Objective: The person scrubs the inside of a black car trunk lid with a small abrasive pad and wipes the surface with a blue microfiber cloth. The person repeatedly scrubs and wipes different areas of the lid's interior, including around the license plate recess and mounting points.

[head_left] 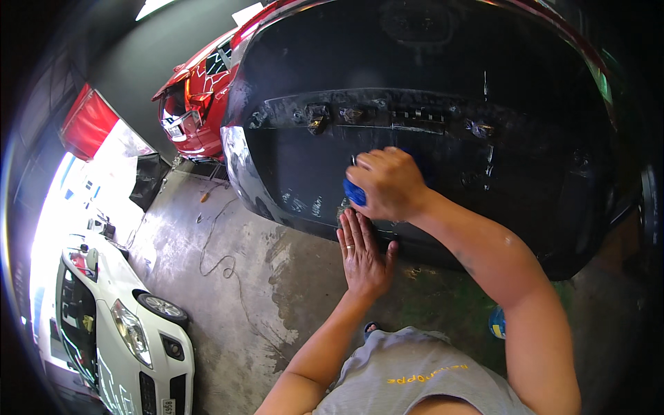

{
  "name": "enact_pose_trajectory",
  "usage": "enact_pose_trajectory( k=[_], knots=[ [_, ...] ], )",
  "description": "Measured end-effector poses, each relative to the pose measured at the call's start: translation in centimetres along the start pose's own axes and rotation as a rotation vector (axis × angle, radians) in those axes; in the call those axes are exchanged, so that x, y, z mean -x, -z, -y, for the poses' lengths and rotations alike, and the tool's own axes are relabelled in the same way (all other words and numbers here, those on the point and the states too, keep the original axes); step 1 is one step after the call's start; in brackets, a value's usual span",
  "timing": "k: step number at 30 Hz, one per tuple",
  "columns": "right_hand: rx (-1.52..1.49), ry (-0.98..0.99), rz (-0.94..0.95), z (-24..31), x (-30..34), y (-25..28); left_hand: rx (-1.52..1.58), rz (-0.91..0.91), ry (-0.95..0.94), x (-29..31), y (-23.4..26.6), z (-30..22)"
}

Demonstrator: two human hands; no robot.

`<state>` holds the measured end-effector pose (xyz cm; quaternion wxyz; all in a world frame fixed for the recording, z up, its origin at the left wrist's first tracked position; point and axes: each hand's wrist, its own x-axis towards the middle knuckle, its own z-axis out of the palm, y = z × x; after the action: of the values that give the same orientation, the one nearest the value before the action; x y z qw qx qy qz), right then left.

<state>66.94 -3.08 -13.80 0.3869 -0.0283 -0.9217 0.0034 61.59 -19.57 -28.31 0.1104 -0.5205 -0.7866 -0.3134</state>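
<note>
We see the right hand [389, 183] clenched around a blue item [354, 194], kind unclear, over the black car panel [304, 162]. Left hand [366, 259] is flat, fingers straight, just below the right, at the panel's lower edge; white car [153, 321] well off left of both.

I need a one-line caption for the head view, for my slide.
Right hand holds a blue object at a dark car panel; open left hand at its lower edge.

Grey shirt [387, 360]: one line of yellow lettering [429, 375]. White car [104, 277]: front licence plate [168, 407], dark digits on white, cut off by the view's lower edge.
</note>
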Motion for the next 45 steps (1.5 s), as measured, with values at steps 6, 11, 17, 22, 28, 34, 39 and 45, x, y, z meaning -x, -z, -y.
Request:
enact_pose_trajectory(
  k=[6, 11, 17, 22, 28, 34, 39, 45],
  knots=[
    [0.041, 0.087, -0.125, -0.6, 0.1, 0.6, -0.143, -0.01, -0.004, -4.4, 2.1, 1.4],
    [0.089, 0.057, -0.109, -1.5, 6.7, 6.1, -0.084, -0.127, 0.133, -15.9, 6.0, 6.4],
    [0.084, 0.089, -0.196, -2.3, 8.5, 7.4, 0.056, -0.056, -0.045, -1.2, 1.1, -0.1],
    [0.105, 0.085, -0.201, -2.3, 8.6, 6.8, -0.143, -0.089, 0.089, -13.1, 5.5, 2.4],
    [0.105, 0.104, -0.216, -2.8, 8.8, 6.9, -0.111, -0.047, -0.036, -4.5, 1.4, -0.6],
    [0.112, 0.1, -0.219, -2.4, 8.5, 6.7, -0.051, -0.034, 0.007, -12.6, 3.9, 1.4],
    [0.11, 0.106, -0.222, -2.5, 8.8, 7.0, -0.071, 0.045, -0.039, -4.4, 1.8, -0.3],
    [0.099, 0.092, -0.243, -2.1, 8.3, 6.5, -0.083, -0.094, 0.061, -15.3, 4.4, 3.3]
  ],
)
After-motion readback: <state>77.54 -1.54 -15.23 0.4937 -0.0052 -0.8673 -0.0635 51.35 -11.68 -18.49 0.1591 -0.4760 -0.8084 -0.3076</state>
